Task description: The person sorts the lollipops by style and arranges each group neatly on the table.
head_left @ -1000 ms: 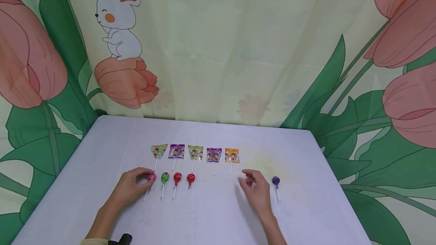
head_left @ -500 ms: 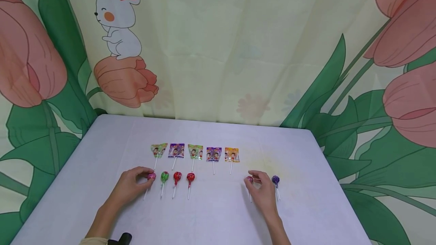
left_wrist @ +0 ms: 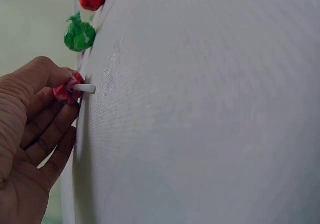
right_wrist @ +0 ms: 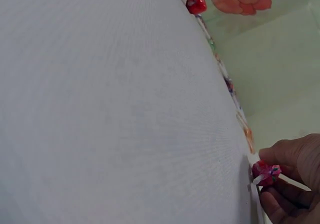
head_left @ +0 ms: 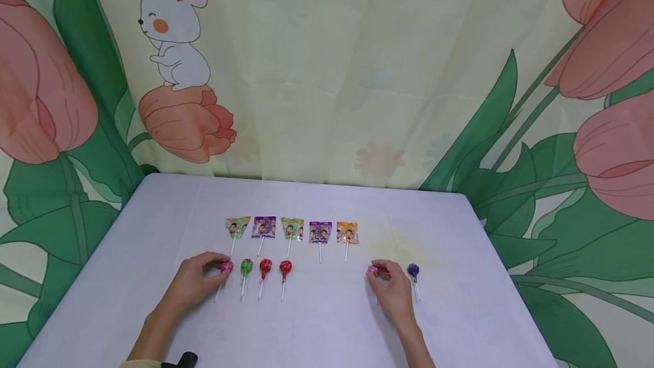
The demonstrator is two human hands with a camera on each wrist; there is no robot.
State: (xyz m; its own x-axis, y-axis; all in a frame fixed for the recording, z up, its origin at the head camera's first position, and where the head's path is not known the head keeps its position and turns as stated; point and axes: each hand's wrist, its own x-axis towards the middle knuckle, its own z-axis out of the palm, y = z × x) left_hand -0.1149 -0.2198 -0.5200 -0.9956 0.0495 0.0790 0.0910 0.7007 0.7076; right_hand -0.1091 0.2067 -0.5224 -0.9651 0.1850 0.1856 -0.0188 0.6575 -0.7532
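My left hand [head_left: 194,278] pinches the head of a pink lollipop [head_left: 227,266] at the left end of the near row. In the left wrist view, thumb and fingers press on its wrapped head [left_wrist: 69,90], and the white stick points toward the camera. My right hand [head_left: 393,288] holds another pink lollipop [head_left: 373,270] by its head, with the stick partly hidden by the thumb. A purple lollipop [head_left: 413,270] lies just right of that hand. Between the hands lie a green lollipop [head_left: 246,266] and two red ones, the nearer to the left hand being this red lollipop [head_left: 265,266].
Behind them runs a row of flat-wrapped lollipops, from a green packet [head_left: 237,226] on the left to an orange packet [head_left: 347,232] on the right. All lie on a white-covered table [head_left: 317,334]. A printed curtain [head_left: 327,72] hangs along the table's far edge.
My right hand has shifted slightly right, and its thumb and fingertips have come onto the pink lollipop's head, which the hand partly covered before. My left hand stays where it was.
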